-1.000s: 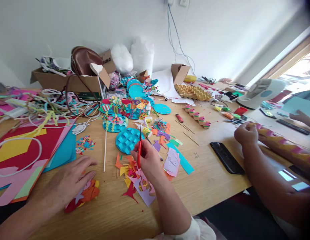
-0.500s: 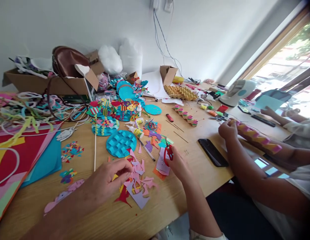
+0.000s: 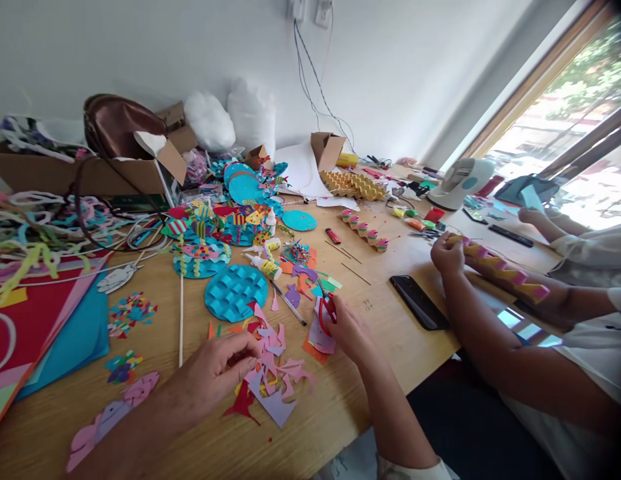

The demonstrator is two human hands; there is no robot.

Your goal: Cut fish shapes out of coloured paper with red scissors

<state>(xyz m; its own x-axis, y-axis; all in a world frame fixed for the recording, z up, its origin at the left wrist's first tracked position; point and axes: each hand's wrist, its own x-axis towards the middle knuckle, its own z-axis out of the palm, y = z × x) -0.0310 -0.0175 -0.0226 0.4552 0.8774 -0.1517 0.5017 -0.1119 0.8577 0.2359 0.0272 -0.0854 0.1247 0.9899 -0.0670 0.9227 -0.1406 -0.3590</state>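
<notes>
Once nr disc point(image 3: 235, 293); scissors point(image 3: 323, 317) now @paper point(image 3: 321, 341)

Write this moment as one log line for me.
left hand: by scraps, contact unclear | right hand: holds scissors at lilac paper | nearby: blue disc, pen

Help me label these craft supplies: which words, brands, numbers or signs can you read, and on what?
No text can be read in this view.
Yellow-labelled bottle beside the blue disc: label too small and blurred to read.
White upright bottle: any print too small to read.
Black phone: no lettering visible.
</notes>
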